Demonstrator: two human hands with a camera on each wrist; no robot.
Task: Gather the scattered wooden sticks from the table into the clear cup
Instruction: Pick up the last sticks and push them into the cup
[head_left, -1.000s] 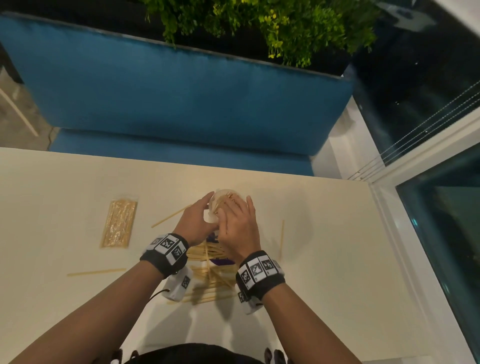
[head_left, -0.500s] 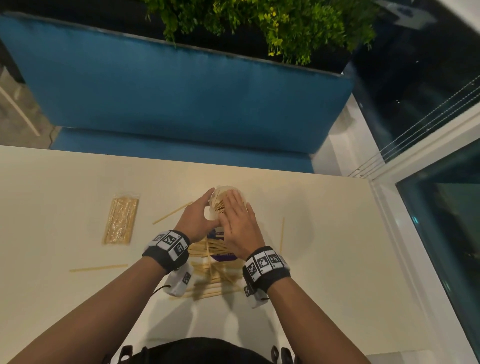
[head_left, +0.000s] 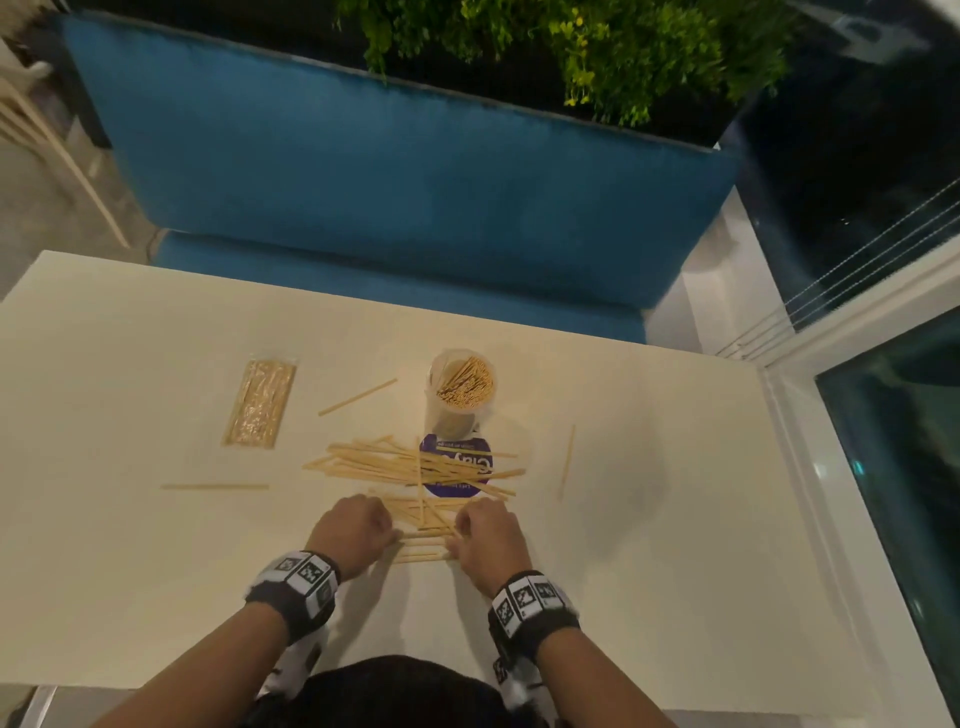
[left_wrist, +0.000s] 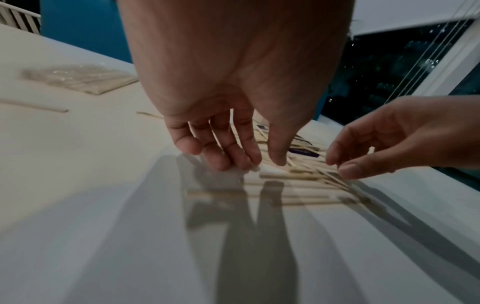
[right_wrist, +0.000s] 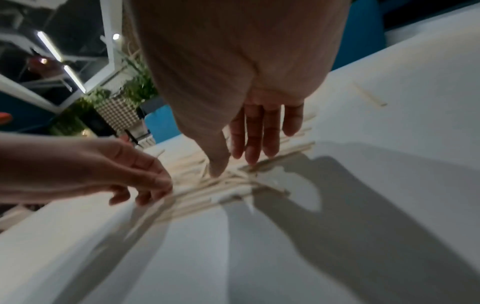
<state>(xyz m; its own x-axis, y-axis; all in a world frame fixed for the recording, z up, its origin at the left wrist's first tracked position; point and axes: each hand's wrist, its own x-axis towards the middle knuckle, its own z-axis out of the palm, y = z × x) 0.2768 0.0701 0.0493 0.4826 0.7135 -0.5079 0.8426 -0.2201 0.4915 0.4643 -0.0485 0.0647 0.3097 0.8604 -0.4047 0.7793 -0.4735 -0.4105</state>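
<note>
The clear cup (head_left: 460, 395) stands upright on the white table (head_left: 649, 571) with a bundle of wooden sticks inside it. A loose pile of sticks (head_left: 410, 467) lies just in front of it, partly over a purple round lid (head_left: 457, 467). My left hand (head_left: 384, 532) and right hand (head_left: 460, 535) are at the pile's near edge, one at each end of the nearest sticks. In the left wrist view the left hand (left_wrist: 262, 162) touches the stick ends with straight fingers. The right hand (right_wrist: 233, 164) does the same, thumb and fingertips resting on the sticks.
Single sticks lie apart: one left of the cup (head_left: 358, 396), one at the left (head_left: 215, 487), one at the right (head_left: 567, 462). A clear packet of sticks (head_left: 260, 402) lies at the far left. A blue bench (head_left: 395, 171) runs behind the table; a window frame (head_left: 810, 467) is at the right.
Both hands have left the cup and come back toward me, down onto the near edge of the stick pile. The cup now stands alone with its sticks.
</note>
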